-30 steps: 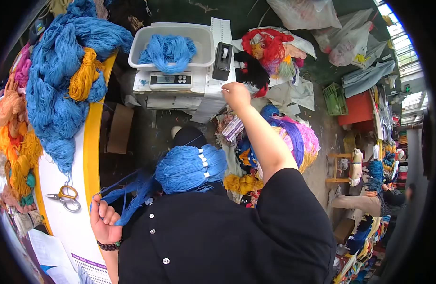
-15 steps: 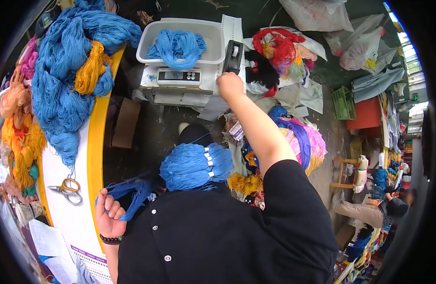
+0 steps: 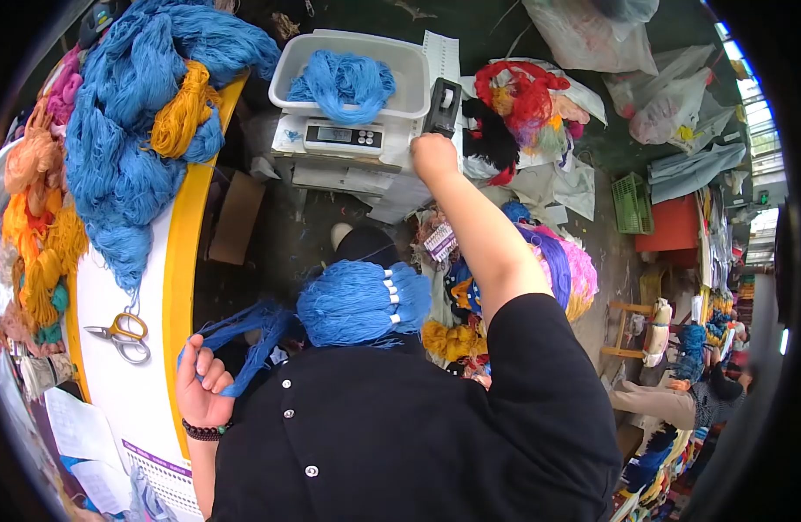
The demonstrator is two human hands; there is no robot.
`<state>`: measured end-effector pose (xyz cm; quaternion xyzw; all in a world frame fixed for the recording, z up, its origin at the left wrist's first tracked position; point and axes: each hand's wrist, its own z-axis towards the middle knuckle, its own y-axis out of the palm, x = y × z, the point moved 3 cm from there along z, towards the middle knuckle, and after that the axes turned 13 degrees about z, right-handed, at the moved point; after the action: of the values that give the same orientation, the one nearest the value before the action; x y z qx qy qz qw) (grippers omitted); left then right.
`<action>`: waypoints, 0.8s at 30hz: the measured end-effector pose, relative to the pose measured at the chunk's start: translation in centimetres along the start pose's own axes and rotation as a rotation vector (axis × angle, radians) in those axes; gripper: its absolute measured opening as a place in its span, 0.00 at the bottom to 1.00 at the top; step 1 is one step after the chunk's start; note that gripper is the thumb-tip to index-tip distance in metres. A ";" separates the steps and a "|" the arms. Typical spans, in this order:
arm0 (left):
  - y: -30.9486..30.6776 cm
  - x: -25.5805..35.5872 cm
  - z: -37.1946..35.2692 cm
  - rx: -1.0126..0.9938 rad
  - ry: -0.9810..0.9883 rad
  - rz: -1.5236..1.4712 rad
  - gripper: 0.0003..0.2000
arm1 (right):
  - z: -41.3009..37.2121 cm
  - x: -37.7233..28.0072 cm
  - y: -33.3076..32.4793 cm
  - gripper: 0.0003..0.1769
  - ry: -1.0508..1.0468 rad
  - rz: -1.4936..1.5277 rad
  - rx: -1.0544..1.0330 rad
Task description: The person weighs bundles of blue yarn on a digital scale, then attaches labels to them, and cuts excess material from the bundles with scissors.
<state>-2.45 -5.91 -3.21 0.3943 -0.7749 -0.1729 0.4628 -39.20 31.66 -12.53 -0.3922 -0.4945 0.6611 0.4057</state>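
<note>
My left hand (image 3: 204, 378) is closed on a thin strand of blue yarn (image 3: 259, 332) at the white table's edge. Up at the stand, my right hand (image 3: 435, 158) has its fingers curled at the near end of a black tape dispenser (image 3: 441, 109); whatever they pinch is hidden. Beside the dispenser, a digital scale (image 3: 345, 137) carries a white plastic tub (image 3: 413, 65) with a loose blue skein (image 3: 346, 87) inside. Across my lap lies a thick blue yarn bundle (image 3: 344, 304), several white bands around its strands.
Scissors (image 3: 122, 337) and a big blue yarn heap (image 3: 126, 130) lie on the white table (image 3: 152, 261) at left. Red and mixed yarns (image 3: 526, 96) sit right of the stand. A green basket (image 3: 631, 204) and another person (image 3: 679, 404) are farther right.
The view has shifted slightly, so the stand and tub appear a little farther right. Both hands stay nearly where they were, the left still holding the blue strand.
</note>
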 end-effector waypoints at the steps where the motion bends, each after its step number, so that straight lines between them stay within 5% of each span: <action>1: 0.0 0.1 -0.1 0.000 -0.003 0.003 0.12 | -0.1 0.0 -0.2 0.05 -0.005 0.001 -0.001; 4: -0.3 0.3 -0.3 0.002 0.002 -0.003 0.12 | -1.1 -0.6 -2.3 0.04 0.043 0.094 0.052; 6: -0.7 0.5 -0.4 0.016 0.023 -0.019 0.12 | -1.9 -2.6 -5.8 0.02 -0.092 0.247 0.421; 9: -1.0 0.2 -0.4 0.030 0.007 -0.021 0.12 | -1.4 -7.9 -11.8 0.18 -0.302 0.383 0.682; 12: -0.7 0.3 0.0 0.011 -0.005 0.006 0.12 | 1.1 -12.0 -11.6 0.44 -0.344 0.306 0.413; 17: -0.9 1.1 -0.9 0.041 0.050 0.000 0.12 | 5.3 -13.3 -8.3 0.39 -0.472 0.155 0.366; 18: -1.1 1.3 -1.1 0.044 0.060 -0.005 0.13 | 6.1 -13.1 -8.8 0.36 -0.359 0.316 0.247; 20: -1.6 1.5 -1.5 0.038 0.074 -0.026 0.14 | 7.3 -13.8 -11.5 0.34 -0.165 0.861 0.370; 21: -1.9 1.5 -1.8 0.030 0.076 -0.041 0.16 | 8.5 -13.6 -13.2 0.32 0.038 1.270 0.175; 23: -1.2 2.0 -2.2 -0.081 0.112 -0.064 0.18 | 9.4 -15.5 -21.0 0.29 -0.114 1.807 0.013; 24: -0.7 2.4 -2.3 -0.190 0.151 -0.081 0.20 | 9.1 -16.1 -25.3 0.26 -0.181 1.790 -0.031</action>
<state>-0.76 -7.97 -1.10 0.3915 -0.7015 -0.2337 0.5477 -37.93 18.32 15.80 -0.5824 -0.0426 0.7514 -0.3072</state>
